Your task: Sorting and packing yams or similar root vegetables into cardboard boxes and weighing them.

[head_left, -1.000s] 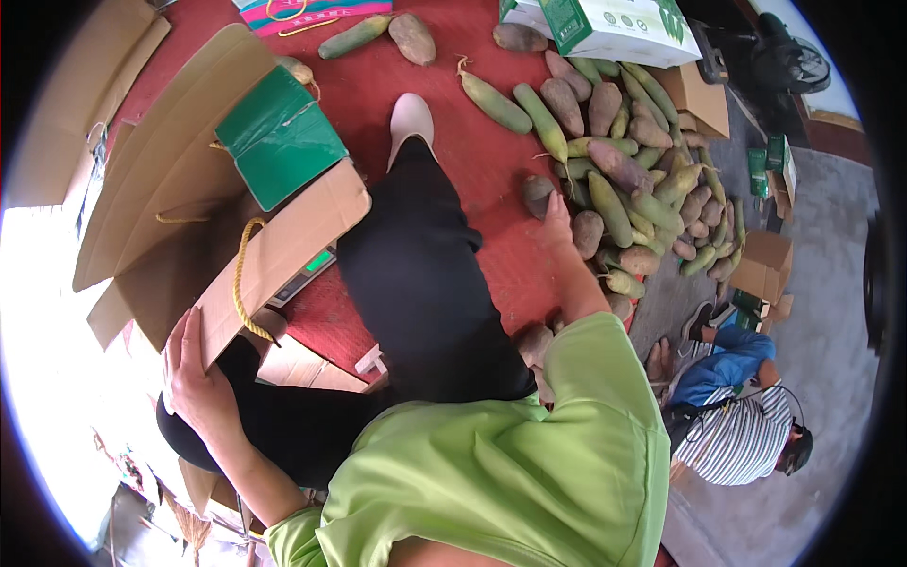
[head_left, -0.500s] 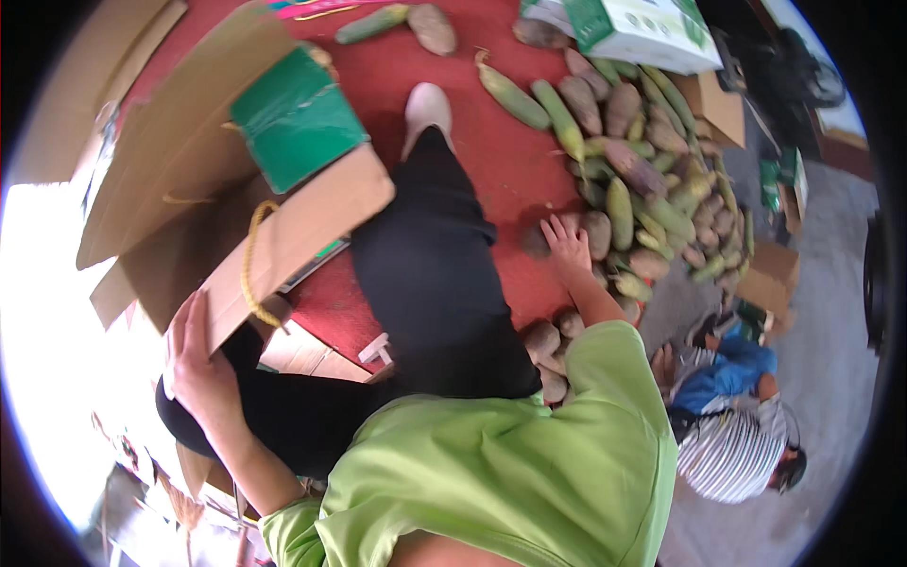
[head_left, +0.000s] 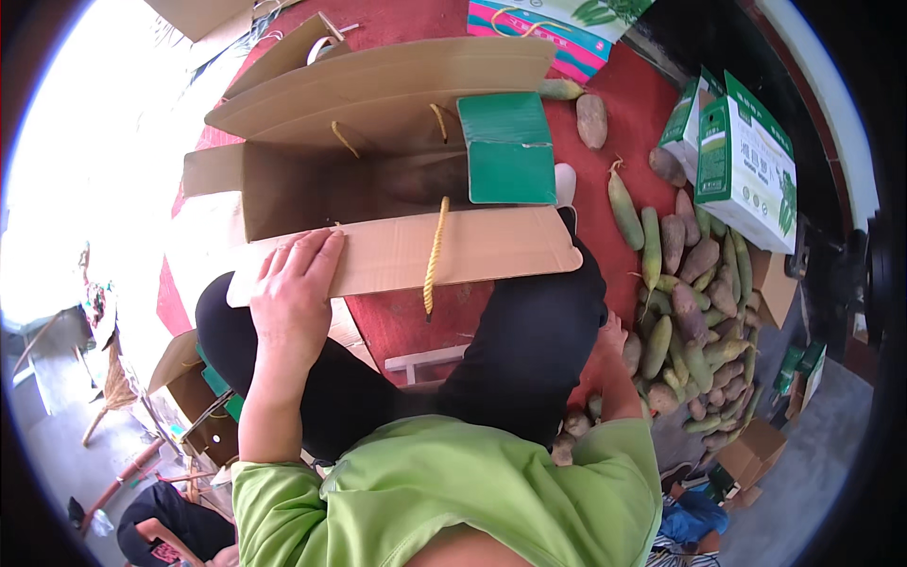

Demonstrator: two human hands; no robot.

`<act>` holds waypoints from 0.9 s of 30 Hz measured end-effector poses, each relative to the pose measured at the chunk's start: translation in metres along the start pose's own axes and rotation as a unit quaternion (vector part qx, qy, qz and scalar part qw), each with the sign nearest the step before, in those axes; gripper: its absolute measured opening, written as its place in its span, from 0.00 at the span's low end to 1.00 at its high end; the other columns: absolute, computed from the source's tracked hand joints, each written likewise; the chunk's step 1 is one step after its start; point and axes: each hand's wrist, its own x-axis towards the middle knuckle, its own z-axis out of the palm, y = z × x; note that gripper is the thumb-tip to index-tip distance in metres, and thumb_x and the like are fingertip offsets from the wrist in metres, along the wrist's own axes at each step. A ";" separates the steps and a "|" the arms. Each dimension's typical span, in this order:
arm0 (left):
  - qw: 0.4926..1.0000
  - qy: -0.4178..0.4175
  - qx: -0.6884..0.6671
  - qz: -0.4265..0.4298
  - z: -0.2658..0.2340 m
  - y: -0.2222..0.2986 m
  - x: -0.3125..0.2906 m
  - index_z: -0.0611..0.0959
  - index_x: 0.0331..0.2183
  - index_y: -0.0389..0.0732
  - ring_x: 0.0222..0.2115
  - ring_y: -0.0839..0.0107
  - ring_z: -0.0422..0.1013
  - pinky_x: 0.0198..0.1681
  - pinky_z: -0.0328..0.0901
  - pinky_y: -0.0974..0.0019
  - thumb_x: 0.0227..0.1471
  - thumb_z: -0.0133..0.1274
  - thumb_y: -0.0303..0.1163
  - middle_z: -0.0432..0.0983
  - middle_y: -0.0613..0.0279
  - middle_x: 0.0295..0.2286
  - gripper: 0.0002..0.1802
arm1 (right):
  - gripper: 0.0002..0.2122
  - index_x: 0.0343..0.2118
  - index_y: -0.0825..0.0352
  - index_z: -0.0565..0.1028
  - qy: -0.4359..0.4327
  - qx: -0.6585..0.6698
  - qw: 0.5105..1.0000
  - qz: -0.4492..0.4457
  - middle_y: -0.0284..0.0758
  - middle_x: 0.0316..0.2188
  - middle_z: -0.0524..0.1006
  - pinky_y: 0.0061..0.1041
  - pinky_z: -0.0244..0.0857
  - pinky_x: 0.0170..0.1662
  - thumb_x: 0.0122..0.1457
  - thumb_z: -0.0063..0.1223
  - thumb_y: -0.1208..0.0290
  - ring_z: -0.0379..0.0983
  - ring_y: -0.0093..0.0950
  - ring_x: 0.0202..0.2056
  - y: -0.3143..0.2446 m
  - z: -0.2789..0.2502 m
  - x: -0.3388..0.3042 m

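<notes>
An open cardboard box (head_left: 378, 80) with yellow rope handles and a green flap (head_left: 510, 142) stands in front of my legs. My left hand (head_left: 295, 288) grips the near flap (head_left: 378, 248), its fingers laid over the cardboard. Inside the shadowed box lies a dark reddish oblong thing (head_left: 430, 178), too dim to name. Beside my right knee, my right hand (head_left: 612, 342) is low by the near edge of a heap of green radishes (head_left: 655, 348) and brownish-purple tubers (head_left: 690, 312). My knee covers part of that hand, so its grip does not show.
White-and-green cartons (head_left: 746, 161) stand behind the heap. A pink-and-blue carton (head_left: 539, 38) is at the far side of the red mat (head_left: 628, 104), near a loose tuber (head_left: 592, 121). Other people sit at lower left (head_left: 179, 520) and lower right (head_left: 694, 524). A broom (head_left: 115, 387) stands at left.
My view has turned left, bringing the box toward the middle. My right hand, earlier spread over a tuber at the heap's edge, is now partly behind my right knee. The left hand stays on the flap.
</notes>
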 end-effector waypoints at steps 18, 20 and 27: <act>0.999 0.028 -0.026 0.027 0.006 -0.007 -0.005 0.79 0.39 0.39 0.41 0.63 0.70 0.48 0.64 0.61 0.42 0.51 0.27 0.72 0.61 0.38 0.18 | 0.43 0.56 0.72 0.61 0.496 0.481 0.690 -0.213 0.40 0.50 0.68 0.33 0.60 0.56 0.32 0.71 0.76 0.65 0.32 0.52 -0.049 -0.406 -0.119; 0.999 0.020 -0.033 0.024 0.007 -0.009 -0.007 0.78 0.40 0.39 0.41 0.63 0.70 0.49 0.64 0.61 0.42 0.51 0.27 0.72 0.60 0.38 0.18 | 0.44 0.56 0.72 0.61 0.523 0.435 0.665 -0.308 0.41 0.49 0.70 0.34 0.63 0.55 0.31 0.72 0.76 0.68 0.33 0.50 -0.074 -0.448 -0.130; 0.999 0.015 -0.030 0.026 0.012 -0.015 -0.010 0.78 0.40 0.39 0.42 0.62 0.70 0.50 0.63 0.58 0.43 0.51 0.28 0.72 0.59 0.39 0.18 | 0.40 0.53 0.64 0.67 0.410 0.289 0.674 -0.542 0.36 0.48 0.72 0.32 0.64 0.53 0.30 0.72 0.72 0.69 0.31 0.50 -0.226 -0.521 -0.125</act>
